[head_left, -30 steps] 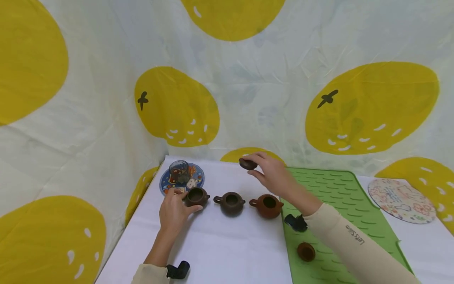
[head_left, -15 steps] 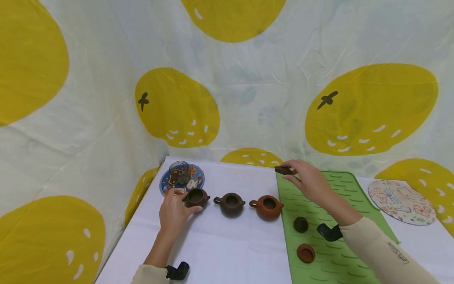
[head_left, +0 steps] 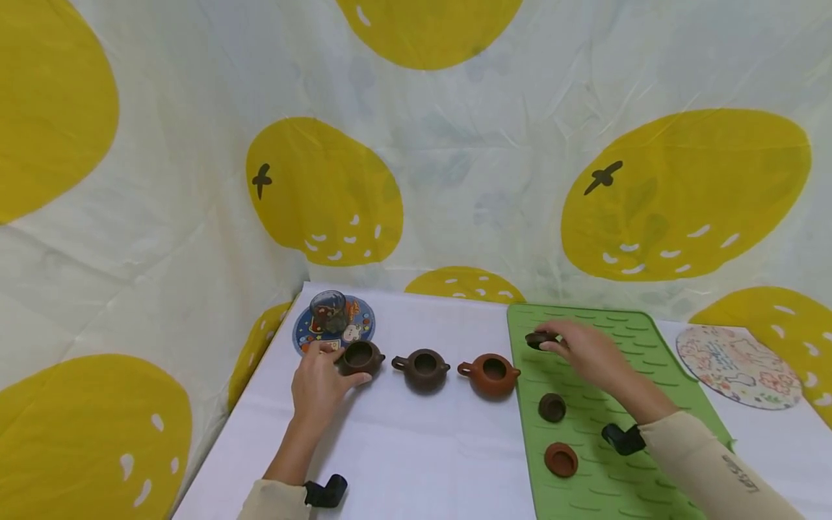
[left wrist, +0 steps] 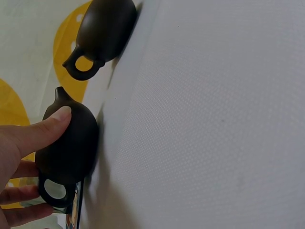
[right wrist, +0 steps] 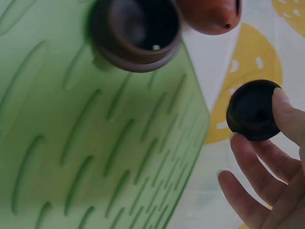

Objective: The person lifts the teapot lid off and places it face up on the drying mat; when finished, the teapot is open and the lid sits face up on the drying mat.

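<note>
My left hand (head_left: pixel 318 383) holds a small dark brown teapot (left wrist: pixel 71 138) at the left end of a row, thumb on its body and fingers by its handle. It stands upright without a lid, its inside visible from above. A second dark teapot (head_left: pixel 425 377) and a reddish-brown one (head_left: pixel 492 383) stand to its right, both lidless, spouts pointing right. Over the back left part of the green mat (head_left: pixel 604 332), my right hand (head_left: pixel 588 354) pinches a dark teapot lid (right wrist: pixel 252 109) between thumb and fingers, its hollow underside showing in the right wrist view.
Nearer on the mat lie another dark lid (head_left: pixel 552 408) and a reddish lid (head_left: pixel 561 460), both hollow side up. Behind the left hand, a clear glass (head_left: pixel 328 314) stands on a round blue coaster (head_left: pixel 367 318). A round patterned mat (head_left: pixel 737 367) lies far right.
The right hand has carried the dark lid rightward from behind the teapots, then lower and nearer over the green mat. My left hand keeps its place on the teapot.
</note>
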### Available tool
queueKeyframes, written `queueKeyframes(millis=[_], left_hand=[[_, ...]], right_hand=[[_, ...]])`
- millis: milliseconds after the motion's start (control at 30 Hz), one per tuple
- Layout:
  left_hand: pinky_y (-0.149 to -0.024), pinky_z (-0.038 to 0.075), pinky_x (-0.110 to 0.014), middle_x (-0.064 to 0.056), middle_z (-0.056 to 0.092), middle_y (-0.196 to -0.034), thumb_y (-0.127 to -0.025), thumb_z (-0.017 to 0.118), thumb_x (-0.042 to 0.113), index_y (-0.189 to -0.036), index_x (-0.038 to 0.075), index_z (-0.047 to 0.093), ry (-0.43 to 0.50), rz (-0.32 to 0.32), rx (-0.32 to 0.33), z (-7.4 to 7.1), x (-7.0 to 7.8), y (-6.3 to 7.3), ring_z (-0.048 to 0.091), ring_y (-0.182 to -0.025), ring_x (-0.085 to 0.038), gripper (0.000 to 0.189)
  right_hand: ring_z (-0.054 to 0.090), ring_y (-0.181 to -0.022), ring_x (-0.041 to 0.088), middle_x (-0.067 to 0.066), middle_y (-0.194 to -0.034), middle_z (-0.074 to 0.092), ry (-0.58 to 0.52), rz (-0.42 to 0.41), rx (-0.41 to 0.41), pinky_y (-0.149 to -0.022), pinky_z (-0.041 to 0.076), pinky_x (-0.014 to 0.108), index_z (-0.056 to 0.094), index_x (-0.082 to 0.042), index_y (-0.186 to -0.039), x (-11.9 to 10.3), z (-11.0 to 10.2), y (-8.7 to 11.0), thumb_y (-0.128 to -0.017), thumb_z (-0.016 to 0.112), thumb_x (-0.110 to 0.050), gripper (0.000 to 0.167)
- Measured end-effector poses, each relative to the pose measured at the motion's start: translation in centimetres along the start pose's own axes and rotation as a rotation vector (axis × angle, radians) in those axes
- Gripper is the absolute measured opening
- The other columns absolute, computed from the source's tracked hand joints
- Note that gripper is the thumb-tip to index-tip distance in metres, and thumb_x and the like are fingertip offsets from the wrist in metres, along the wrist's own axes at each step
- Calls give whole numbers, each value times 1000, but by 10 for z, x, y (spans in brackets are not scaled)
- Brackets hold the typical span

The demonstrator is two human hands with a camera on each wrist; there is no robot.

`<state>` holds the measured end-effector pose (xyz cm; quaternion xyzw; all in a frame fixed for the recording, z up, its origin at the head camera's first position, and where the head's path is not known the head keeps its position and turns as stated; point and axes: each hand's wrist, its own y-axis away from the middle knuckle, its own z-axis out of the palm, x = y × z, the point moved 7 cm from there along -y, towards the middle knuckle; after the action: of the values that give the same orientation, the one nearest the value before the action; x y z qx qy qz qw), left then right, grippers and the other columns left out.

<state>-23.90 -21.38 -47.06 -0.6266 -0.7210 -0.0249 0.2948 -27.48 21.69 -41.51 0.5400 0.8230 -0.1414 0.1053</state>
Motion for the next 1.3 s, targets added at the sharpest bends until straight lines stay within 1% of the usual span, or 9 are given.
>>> queueKeyframes(millis=[200,333,467,567,800,933,1000,1133,1300], left_hand=[[-72,56,-50,-12,66,-118,-55,98,50,-120,8,76,4,1,-11,0,-1,0,67,-98,-33,81],[-72,56,-50,-12,66,-118,-55,99,48,-120,7,76,6,7,-4,-1,0,-1,67,-97,-33,80],[-72,56,-50,-12,66,-117,-54,99,46,-119,7,76,0,11,3,-2,0,-2,67,-97,-33,79],[-72,56,-50,-12,65,-117,-54,99,47,-119,7,76,-6,14,4,-1,0,-2,67,-96,-33,80],[-70,56,-49,-12,65,-115,-54,99,47,-119,6,77,-4,21,12,-2,2,-2,66,-94,-32,79],[-70,56,-49,-12,65,-115,-55,99,47,-118,6,77,-5,27,15,-2,3,-2,66,-94,-32,79],[-70,56,-49,-12,65,-115,-55,99,47,-118,6,77,-6,27,16,-2,3,-3,66,-94,-31,79],[-68,56,-48,-12,65,-114,-54,99,46,-118,6,77,-8,26,20,-3,3,-2,66,-93,-31,78],[-68,56,-48,-12,65,-114,-54,99,46,-118,6,77,-7,22,19,-3,2,-1,66,-92,-32,78]], right_hand=[[68,-114,38,13,-125,73,4,-16,-59,-92,55,55,70,-10,-128,10,17,1,-100,64,-24,31],[68,-116,40,14,-125,73,15,-19,-108,-94,55,56,71,-10,-128,14,25,0,-100,64,-24,33],[68,-114,40,15,-122,75,36,-27,-138,-92,56,55,73,-9,-126,16,32,-2,-99,65,-25,32],[69,-113,40,15,-121,75,38,-26,-133,-91,56,55,74,-9,-125,17,34,-3,-99,65,-24,31],[71,-105,36,15,-120,75,44,-14,-117,-80,57,48,71,-9,-130,18,33,-6,-100,64,-25,34],[70,-91,28,17,-118,74,80,-9,-119,-69,54,40,68,-9,-134,19,34,-5,-97,68,-33,44],[68,-89,25,17,-118,73,108,1,-122,-65,51,37,66,-12,-138,21,36,-3,-93,72,-38,52],[66,-96,29,17,-118,68,157,-5,-107,-64,53,40,62,-14,-142,20,39,0,-86,79,-40,64],[64,-108,39,19,-126,65,202,-53,-48,-69,57,46,62,-13,-141,15,39,2,-82,85,-32,66]])
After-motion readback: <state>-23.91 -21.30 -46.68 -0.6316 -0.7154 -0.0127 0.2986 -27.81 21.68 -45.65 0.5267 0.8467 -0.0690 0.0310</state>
